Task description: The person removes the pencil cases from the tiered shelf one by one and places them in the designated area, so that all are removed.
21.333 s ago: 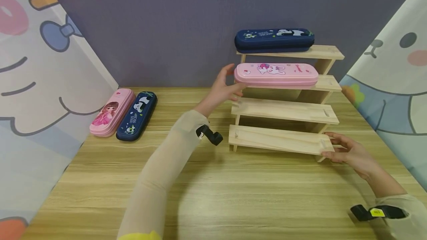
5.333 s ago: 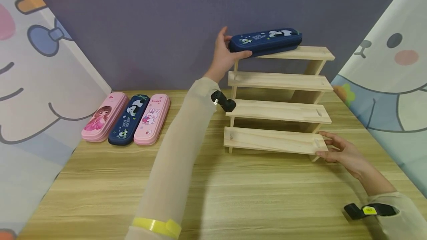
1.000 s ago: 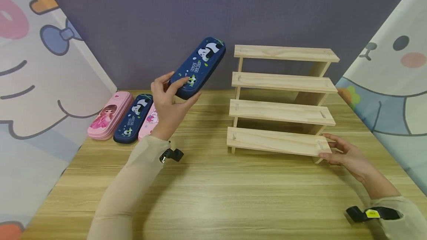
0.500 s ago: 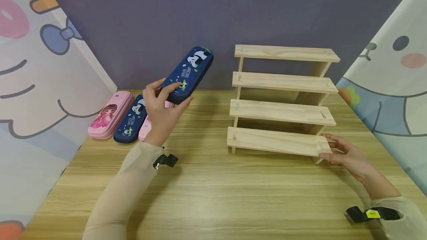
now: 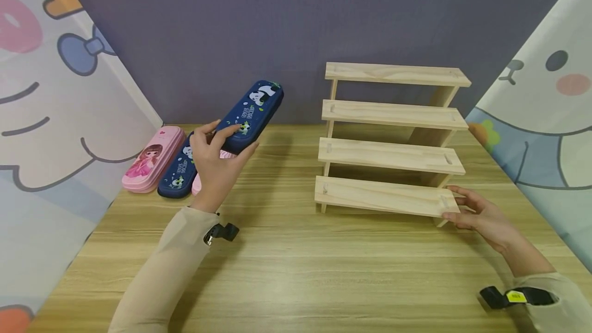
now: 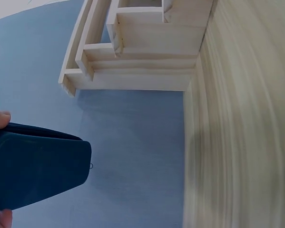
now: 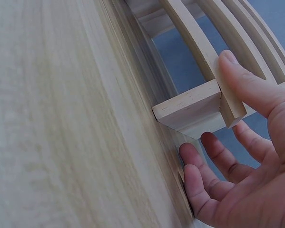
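Observation:
My left hand (image 5: 213, 161) holds a navy panda pencil case (image 5: 252, 112) by its near end, thumb on one side and fingers on the other. The case is raised and tilted, its far end pointing up and right; the left wrist view shows its plain dark underside (image 6: 40, 166). Under it on the table lies a pink pencil case (image 5: 196, 185), mostly hidden by the hand and held case. My right hand (image 5: 483, 220) grips the right end of the lowest board of a stepped wooden shelf (image 5: 386, 197), thumb (image 7: 249, 83) on the board and fingers curled beside its end.
Left of the hidden case, another navy panda case (image 5: 177, 174) and a pink case with a girl print (image 5: 151, 161) lie side by side on the wood-grain table (image 5: 324, 271). A dark wall (image 5: 222, 30) stands behind, with cartoon-printed panels at both sides.
Some seconds ago the held navy case lay on the shelf's top board; my left hand has brought it left, lowering it over the last second. The rabbit-print pink case left the shelf earlier. Right hand stays.

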Action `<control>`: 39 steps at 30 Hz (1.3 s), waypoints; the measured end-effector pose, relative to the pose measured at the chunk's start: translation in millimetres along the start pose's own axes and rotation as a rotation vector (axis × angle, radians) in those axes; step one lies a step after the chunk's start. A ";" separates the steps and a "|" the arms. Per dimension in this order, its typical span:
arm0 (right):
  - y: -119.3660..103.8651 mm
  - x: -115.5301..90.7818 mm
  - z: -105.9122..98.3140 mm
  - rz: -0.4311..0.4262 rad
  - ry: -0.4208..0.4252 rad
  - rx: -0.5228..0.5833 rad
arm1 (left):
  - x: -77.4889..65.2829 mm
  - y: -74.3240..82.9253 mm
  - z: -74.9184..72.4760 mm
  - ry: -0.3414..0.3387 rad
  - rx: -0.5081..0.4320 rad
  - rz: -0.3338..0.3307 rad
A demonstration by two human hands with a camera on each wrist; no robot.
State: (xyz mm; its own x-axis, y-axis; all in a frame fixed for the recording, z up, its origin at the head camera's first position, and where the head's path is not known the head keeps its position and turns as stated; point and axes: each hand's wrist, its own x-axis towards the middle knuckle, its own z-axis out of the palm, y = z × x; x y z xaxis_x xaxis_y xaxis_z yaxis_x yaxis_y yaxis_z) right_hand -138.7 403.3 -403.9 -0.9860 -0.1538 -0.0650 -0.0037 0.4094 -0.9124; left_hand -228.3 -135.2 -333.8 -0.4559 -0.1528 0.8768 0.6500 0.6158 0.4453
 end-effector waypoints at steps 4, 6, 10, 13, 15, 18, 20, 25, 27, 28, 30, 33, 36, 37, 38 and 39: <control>-1.0 0.9 0.5 0.003 -0.002 -0.003 | -4.6 -2.6 -4.0 -0.022 0.013 -0.023; -1.6 0.9 1.3 0.006 -0.003 -0.004 | -6.6 -3.8 -5.8 -0.032 0.022 -0.029; -1.6 0.6 2.7 0.009 -0.006 0.003 | -8.9 -5.0 -9.0 -0.052 0.044 -0.038; -0.8 0.7 3.1 0.012 -0.002 0.002 | -10.1 -5.5 -11.5 -0.073 0.062 -0.054; -0.7 0.7 3.2 0.013 0.002 -0.004 | -11.3 -6.5 -13.1 -0.089 0.071 -0.066; -0.6 0.6 2.7 0.009 0.001 -0.004 | -13.3 -8.7 -15.4 -0.113 0.088 -0.069; -1.0 0.5 2.1 0.009 0.001 -0.007 | -14.4 -10.2 -16.1 -0.120 0.093 -0.067; -1.6 0.5 1.4 0.010 0.002 -0.003 | -17.0 -13.2 -17.2 -0.143 0.107 -0.056; -1.5 0.5 1.8 0.009 0.002 0.006 | -19.1 -14.9 -17.2 -0.157 0.110 -0.063; -1.5 0.5 2.1 0.009 0.003 0.008 | -20.2 -15.7 -17.3 -0.167 0.115 -0.068; -1.8 0.6 2.7 0.008 0.003 0.012 | -22.7 -17.0 -17.4 -0.178 0.118 -0.083; -2.3 0.6 3.5 0.011 0.007 0.009 | -25.9 -18.8 -17.5 -0.189 0.126 -0.098; -2.9 0.1 3.6 0.011 0.005 0.001 | -28.2 -19.5 -17.0 -0.199 0.130 -0.102; -2.8 0.0 3.6 0.012 0.008 -0.004 | -29.0 -19.9 -16.8 -0.202 0.133 -0.103; -2.6 -0.2 3.7 0.015 0.011 -0.010 | -29.6 -20.3 -16.5 -0.206 0.136 -0.104; -2.5 -0.4 3.7 0.016 0.014 -0.015 | -30.2 -20.9 -16.1 -0.210 0.140 -0.106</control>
State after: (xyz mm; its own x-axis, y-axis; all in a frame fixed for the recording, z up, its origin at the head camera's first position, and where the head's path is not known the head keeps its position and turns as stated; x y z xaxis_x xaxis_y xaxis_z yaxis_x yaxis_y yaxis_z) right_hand -137.7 399.0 -403.1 -0.9881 -0.1348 -0.0742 0.0099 0.4255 -0.9049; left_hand -218.3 -155.9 -366.7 -0.6425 -0.0678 0.7633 0.5080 0.7081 0.4905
